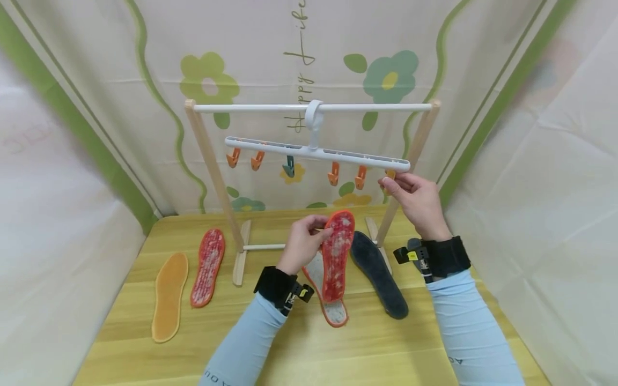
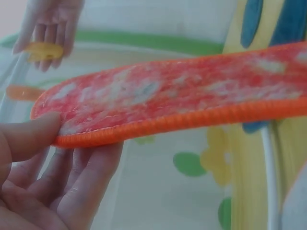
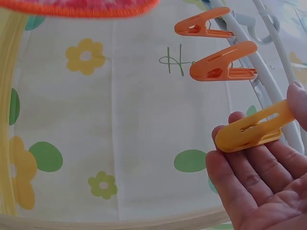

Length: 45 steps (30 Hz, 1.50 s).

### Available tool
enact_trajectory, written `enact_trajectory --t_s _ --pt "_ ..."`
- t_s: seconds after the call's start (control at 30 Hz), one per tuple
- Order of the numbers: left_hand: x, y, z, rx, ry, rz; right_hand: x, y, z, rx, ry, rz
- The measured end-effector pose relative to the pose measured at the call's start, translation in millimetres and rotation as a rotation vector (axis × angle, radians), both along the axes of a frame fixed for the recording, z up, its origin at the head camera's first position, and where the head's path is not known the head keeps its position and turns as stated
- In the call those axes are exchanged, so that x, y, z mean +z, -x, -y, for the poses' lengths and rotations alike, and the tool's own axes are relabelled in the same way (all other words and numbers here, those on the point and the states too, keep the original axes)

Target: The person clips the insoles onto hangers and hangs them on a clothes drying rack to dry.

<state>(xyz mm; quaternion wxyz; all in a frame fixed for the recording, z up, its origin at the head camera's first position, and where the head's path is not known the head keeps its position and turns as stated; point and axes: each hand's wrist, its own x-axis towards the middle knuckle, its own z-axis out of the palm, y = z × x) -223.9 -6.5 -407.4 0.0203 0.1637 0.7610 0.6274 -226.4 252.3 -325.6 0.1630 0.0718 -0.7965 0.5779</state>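
Note:
My left hand point(image 1: 301, 244) pinches a red-and-white insole point(image 1: 338, 257) with orange edging near its upper end, thumb on the face and fingers behind. The insole is held up, overlapping a grey insole point(image 1: 336, 313) with a red edge. At the right end of the white clip hanger point(image 1: 275, 145), my right hand point(image 1: 422, 206) pinches a yellow clip point(image 3: 249, 129), thumb on its upper lever and fingers under it. Close beside it, orange clips point(image 3: 223, 64) hang with nothing in them. In the left wrist view, a gap separates the insole from the yellow clip point(image 2: 44, 51).
The hanger hooks over the white rail point(image 1: 251, 108) of a wooden-legged rack. On the table point(image 1: 125, 316) lie a tan insole point(image 1: 170, 297), another red insole point(image 1: 208, 268) and a dark insole point(image 1: 379, 276). Behind hangs a flowered curtain point(image 1: 270, 53).

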Motion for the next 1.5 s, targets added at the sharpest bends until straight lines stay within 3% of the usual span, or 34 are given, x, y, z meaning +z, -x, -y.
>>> enact_trajectory --t_s 0.33,0.6,1.13,1.5 --pt "14.8 7.1 -28.7 -0.039 -0.005 -0.072 4.9 -1.4 9.3 0.034 0.024 -0.055" --pt "15.5 13.4 -43.2 -0.056 0.002 -0.083 2.7 -1.4 13.5 0.036 0.037 -0.06" --pt "20.2 19.6 -66.2 -0.07 -0.041 -0.012 4.2 -3.4 20.0 -0.014 0.092 -0.036" --pt "36.8 18.2 -74.9 -0.129 -0.097 0.049 11.9 -9.8 19.6 -0.069 0.106 -0.113"
